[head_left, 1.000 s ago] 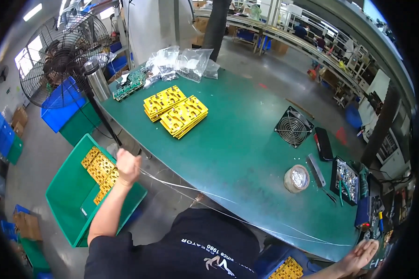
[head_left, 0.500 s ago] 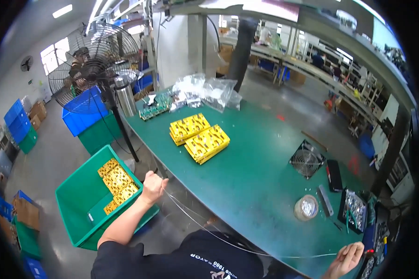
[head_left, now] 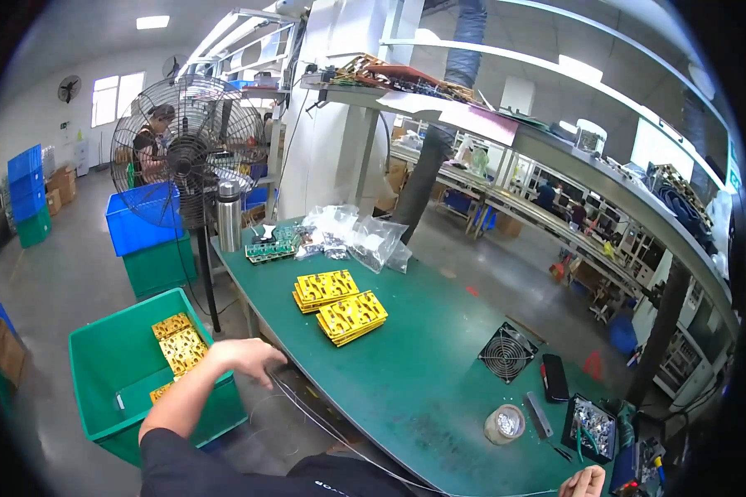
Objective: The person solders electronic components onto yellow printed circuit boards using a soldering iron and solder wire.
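Observation:
A thin, pale wire (head_left: 323, 424) hangs in loose strands along the near table edge, in front of my body. My left hand (head_left: 250, 358) is stretched out at the table's left edge, fingers apart and bent downward, beside the upper end of the wire. Low at the right, my right hand (head_left: 584, 482) is closed on the wire, its lower part cut off by the picture's edge. Two stacks of yellow panels with cutouts, a rear stack (head_left: 326, 287) and a front stack (head_left: 351, 318), lie on the green table (head_left: 423, 373).
Left of the table stands a green bin (head_left: 99, 389) holding yellow panels (head_left: 182, 348). A standing fan (head_left: 189, 153), steel flask (head_left: 229, 217), circuit boards (head_left: 271, 248) and plastic bags (head_left: 373, 236) are farther back. At right are a fan unit (head_left: 507, 352), tape roll (head_left: 504, 424) and parts tray (head_left: 590, 429).
My left hand has loosened from its closed grip, and its fingers have spread beside the wire. The view has tilted up, so the table sits lower. My right hand stays closed.

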Tool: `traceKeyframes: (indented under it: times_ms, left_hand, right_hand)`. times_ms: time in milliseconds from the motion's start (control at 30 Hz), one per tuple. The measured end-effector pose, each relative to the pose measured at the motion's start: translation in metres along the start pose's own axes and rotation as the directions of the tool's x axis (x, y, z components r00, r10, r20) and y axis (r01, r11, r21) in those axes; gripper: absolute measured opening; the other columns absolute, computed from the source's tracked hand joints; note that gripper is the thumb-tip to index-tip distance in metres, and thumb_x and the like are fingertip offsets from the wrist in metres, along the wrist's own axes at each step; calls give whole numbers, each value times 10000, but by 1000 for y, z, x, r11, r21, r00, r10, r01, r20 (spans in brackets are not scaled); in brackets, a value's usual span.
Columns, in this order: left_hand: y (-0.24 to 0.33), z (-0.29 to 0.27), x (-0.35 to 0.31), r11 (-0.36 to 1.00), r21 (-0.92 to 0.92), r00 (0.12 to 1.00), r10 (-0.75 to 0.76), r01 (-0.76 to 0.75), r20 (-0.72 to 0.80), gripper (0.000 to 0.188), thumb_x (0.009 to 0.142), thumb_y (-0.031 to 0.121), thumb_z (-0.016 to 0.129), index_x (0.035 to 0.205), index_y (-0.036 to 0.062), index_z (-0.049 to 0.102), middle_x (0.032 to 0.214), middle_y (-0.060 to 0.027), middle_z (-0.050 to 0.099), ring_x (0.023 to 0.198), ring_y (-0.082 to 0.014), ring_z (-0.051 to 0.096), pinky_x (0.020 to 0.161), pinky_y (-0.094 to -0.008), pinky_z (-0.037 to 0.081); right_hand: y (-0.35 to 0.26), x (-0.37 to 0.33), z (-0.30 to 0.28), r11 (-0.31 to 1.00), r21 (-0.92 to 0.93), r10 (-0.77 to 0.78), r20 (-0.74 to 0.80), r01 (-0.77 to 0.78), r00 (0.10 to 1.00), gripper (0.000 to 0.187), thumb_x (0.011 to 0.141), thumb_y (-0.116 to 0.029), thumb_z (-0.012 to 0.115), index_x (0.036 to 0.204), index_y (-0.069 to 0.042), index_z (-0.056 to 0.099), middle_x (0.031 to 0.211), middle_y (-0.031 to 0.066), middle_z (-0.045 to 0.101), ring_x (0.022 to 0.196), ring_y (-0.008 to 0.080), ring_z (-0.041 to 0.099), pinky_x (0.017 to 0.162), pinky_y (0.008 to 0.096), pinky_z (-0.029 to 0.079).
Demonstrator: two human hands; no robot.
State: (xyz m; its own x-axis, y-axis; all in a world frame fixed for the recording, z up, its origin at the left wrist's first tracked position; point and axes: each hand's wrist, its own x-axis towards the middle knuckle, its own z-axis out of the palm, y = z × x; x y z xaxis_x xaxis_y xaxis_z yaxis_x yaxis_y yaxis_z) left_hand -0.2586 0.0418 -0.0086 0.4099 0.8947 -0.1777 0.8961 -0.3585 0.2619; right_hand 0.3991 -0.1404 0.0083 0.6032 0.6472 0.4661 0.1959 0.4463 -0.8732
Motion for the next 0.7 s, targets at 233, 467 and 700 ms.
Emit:
traceKeyframes:
  times_ms: [233,467,700]
  left_hand:
    - [7,-119,13,960,-263,688,-128,-95,-715,304,870,303,798,899,0,791,823,-145,754,750,-201,725,705,-365,569]
    - [-8,-247,80,932,-316,27,-316,-177,-948,619,935,502,748,1281,-7,677,930,-152,718,855,-264,693,817,-394,552]
    - [-1,-344,135,937,-339,102,-330,-82,-938,866,974,637,600,1515,-33,503,1274,-272,690,1204,-360,663,1054,-436,486]
  right_hand:
    - [2,-4,-1,1000,2,7,-14,-7,1000,57,1076,-80,573,1112,-65,614,818,35,592,657,95,520,559,228,416]
    - [-3,-4,1,999,32,40,2,-40,999,66,1070,-100,601,1127,-70,614,810,32,581,638,91,501,550,226,408]
    - [-10,-4,6,997,51,58,54,-61,997,60,1069,-88,604,1124,-66,613,795,31,578,620,89,495,537,227,407]
